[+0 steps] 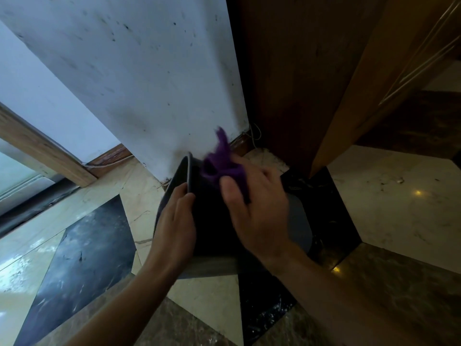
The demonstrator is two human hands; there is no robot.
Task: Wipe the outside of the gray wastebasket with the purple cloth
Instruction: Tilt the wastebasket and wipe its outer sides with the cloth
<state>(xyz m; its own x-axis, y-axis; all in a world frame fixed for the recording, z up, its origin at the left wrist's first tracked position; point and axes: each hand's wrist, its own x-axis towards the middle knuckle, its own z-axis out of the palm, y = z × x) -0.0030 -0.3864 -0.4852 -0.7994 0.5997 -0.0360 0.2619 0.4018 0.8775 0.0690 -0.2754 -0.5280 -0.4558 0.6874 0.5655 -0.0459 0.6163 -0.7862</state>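
The gray wastebasket point(300, 221) stands on the floor at the foot of a white wall, tilted a little toward me, its dark inside showing. My left hand point(175, 223) grips its left rim, thumb over the edge. My right hand point(257, 208) reaches over the opening and holds the purple cloth point(222, 161), bunched and blurred, at the far rim. A loose end of the cloth sticks up against the wall. Where the cloth touches the basket is hidden by my hand.
The white scuffed wall point(149, 83) rises right behind the basket. A dark wooden panel point(287, 83) and a lighter wooden frame point(361, 83) stand to the right. The floor is glossy marble point(399, 196) with black inlays point(82, 258). A thin cable point(254, 136) hangs in the corner.
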